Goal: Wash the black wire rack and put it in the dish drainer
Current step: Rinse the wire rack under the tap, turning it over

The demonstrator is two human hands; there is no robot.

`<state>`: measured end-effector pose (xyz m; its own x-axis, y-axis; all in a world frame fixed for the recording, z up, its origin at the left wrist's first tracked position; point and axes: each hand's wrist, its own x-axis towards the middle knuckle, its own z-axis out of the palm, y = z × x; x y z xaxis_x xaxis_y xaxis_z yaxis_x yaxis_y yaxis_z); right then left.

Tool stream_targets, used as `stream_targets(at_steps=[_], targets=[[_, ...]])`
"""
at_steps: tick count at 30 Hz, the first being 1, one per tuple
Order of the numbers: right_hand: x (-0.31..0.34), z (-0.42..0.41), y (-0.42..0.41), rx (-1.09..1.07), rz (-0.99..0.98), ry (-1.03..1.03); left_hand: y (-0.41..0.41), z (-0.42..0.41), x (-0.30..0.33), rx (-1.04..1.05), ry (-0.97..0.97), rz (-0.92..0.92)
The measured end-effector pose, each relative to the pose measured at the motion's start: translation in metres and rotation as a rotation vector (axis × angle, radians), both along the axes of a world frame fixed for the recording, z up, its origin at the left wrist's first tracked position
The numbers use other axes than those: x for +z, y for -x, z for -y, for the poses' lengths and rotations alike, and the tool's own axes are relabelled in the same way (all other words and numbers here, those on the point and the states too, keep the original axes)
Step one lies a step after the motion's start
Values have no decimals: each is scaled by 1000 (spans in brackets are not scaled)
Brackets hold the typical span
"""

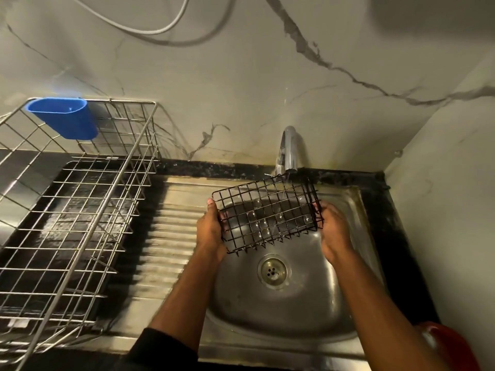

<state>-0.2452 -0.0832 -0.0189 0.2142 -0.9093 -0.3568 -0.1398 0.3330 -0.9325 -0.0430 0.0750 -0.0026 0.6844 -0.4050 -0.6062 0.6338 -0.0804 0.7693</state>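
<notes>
The black wire rack [267, 214] hangs tilted over the steel sink [284, 298], right under the chrome tap [289, 151]. Water falls from the spout onto its far right part. My left hand [211, 231] grips the rack's left edge. My right hand [333, 231] grips its right edge. The metal dish drainer [80, 204] stands on the counter to the left, with nothing in its basket.
A blue plastic cup [64, 117] hangs on the drainer's back corner. The ribbed draining board [166, 250] lies between drainer and sink bowl. A red object [450, 346] sits at the bottom right. Marble walls close in behind and on the right.
</notes>
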Motion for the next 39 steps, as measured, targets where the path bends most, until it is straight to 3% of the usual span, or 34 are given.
stream_targets(at_steps=[8, 15, 23, 35, 39], targets=[[13, 4, -14, 18, 29, 9, -11, 8, 12, -32, -22, 19], [16, 10, -27, 115, 13, 20, -24, 9, 10, 63, -13, -58], [15, 17, -38, 125, 85, -9, -31, 5, 3, 95, 84, -52], [22, 17, -61, 214, 131, -27, -38, -5, 5, 229, 123, 65], [21, 12, -60, 176, 87, -42, -34, -3, 10, 238, 122, 195]])
